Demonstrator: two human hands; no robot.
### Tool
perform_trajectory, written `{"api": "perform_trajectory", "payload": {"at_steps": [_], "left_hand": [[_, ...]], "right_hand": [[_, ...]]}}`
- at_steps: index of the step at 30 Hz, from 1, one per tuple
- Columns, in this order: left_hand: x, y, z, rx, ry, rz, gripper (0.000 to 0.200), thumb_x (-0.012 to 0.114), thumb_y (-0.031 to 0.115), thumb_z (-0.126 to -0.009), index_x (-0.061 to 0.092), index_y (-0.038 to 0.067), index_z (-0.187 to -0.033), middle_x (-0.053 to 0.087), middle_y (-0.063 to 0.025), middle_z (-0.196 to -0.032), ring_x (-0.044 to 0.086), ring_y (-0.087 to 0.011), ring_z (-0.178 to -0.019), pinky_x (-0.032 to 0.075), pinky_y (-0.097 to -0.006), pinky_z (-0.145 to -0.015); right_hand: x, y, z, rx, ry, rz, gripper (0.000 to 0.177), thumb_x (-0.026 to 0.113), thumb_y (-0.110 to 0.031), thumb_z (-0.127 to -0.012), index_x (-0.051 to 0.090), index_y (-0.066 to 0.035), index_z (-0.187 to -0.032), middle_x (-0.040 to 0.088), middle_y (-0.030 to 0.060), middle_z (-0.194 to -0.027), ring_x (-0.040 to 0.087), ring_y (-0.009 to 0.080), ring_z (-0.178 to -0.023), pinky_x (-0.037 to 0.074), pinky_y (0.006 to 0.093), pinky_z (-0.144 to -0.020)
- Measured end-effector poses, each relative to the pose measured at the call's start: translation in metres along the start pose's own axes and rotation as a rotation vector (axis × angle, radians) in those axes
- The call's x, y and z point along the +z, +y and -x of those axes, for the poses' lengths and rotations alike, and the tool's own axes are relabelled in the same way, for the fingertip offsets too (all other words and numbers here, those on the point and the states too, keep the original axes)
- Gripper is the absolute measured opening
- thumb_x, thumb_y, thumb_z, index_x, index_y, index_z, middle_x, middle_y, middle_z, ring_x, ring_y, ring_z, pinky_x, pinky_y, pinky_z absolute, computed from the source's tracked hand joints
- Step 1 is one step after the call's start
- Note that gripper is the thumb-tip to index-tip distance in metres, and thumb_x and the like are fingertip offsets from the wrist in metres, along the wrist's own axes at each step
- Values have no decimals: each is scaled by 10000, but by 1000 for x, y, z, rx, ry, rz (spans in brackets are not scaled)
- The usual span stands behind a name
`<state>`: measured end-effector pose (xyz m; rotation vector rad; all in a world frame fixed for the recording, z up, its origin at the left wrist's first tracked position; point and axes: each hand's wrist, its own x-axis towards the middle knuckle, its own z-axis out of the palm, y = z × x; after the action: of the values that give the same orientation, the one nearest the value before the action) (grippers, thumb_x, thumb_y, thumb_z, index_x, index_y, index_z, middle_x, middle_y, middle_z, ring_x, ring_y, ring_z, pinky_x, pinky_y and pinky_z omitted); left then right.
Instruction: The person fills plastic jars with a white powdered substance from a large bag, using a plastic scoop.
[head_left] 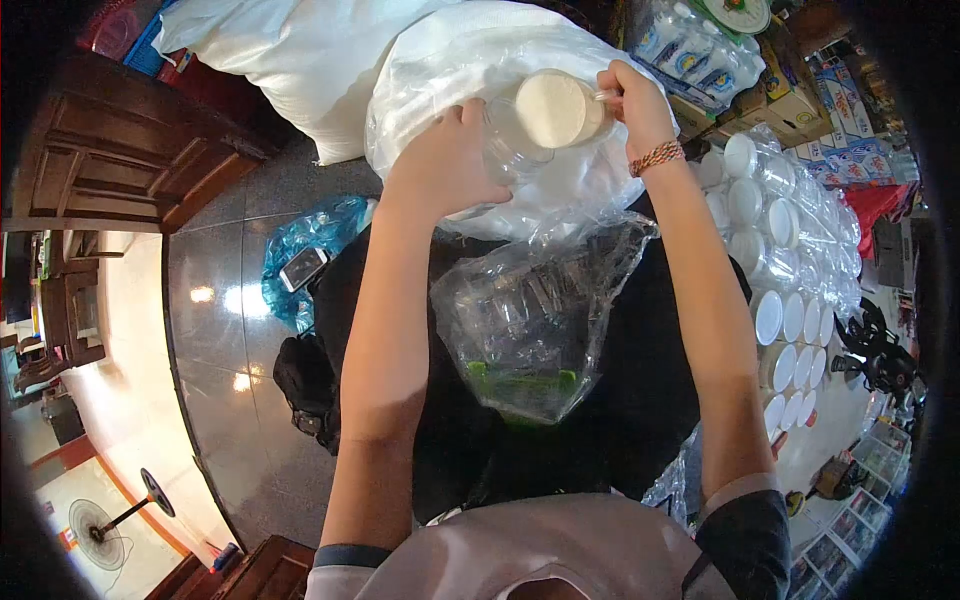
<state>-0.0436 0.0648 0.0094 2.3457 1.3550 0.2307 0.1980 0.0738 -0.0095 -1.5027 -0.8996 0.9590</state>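
Observation:
My left hand [455, 165] is wrapped round a clear plastic jar [507, 148], its mouth turned toward a cup. The fingers of my right hand [637, 105] grip the handle of that cup [552, 110], which is full of a pale, fine-grained material up to the rim. Cup and jar overlap in this view, rim close to rim. Both are over a big white sack with a clear plastic liner [440, 75]. Across my lap lies a crumpled clear plastic bag [525, 310] with a green patch low down.
Stacked clear jars with white lids [768, 318] stand at the right. Bottle packs [690, 50] and cartons [845, 100] fill the upper right. Another white sack [310, 70] leans at upper left. A phone [304, 269] rests on a blue plastic bag [335, 222] on the tiled floor.

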Motion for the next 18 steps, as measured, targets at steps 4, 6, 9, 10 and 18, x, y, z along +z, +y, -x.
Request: {"api": "perform_trajectory", "payload": {"at_steps": [4,6,9,10,18], "left_hand": [[-2,1,0,-21,-25,-14,1011,840,336,-547,375,-25,-1369,578,-305,-1192,586,-423,-1106,488,-432,-955],[1,-2,-1,5,2,-17,1010,843,343,-551,376,-23,-1367,579,-309,-1185,588,-425,-1102,487,-434,-954],[1,-2,-1,7,5,-35,1018,847,351,-549,374,-23,-1369,581,-308,-1182,590,-424,-1099,487,-435,-954],[1,-2,-1,6,6,-34,1018,847,351,-549,374,-23,-1369,581,-308,-1182,590,-424,-1099,487,-435,-954],[2,-2,-1,7,12,-36,1006,839,361,-547,386,-11,-1363,585,-306,-1171,598,-422,-1085,490,-437,-946]], "right_hand": [[4,-4,3,-34,13,58,331,597,-328,-753,645,-1,-729,635,81,-758,540,189,-710,417,305,-685],[4,-4,2,-50,12,79,335,594,-331,-749,642,0,-722,635,83,-756,539,196,-703,418,307,-680],[3,-2,-2,-60,8,133,331,600,-326,-733,634,1,-705,624,88,-737,538,193,-701,416,307,-665],[4,-2,-1,-74,22,124,334,601,-329,-730,631,3,-703,617,92,-726,537,193,-697,415,309,-663],[5,-6,0,-72,-3,157,358,605,-351,-718,631,5,-693,604,99,-671,546,196,-670,424,310,-652]]}}
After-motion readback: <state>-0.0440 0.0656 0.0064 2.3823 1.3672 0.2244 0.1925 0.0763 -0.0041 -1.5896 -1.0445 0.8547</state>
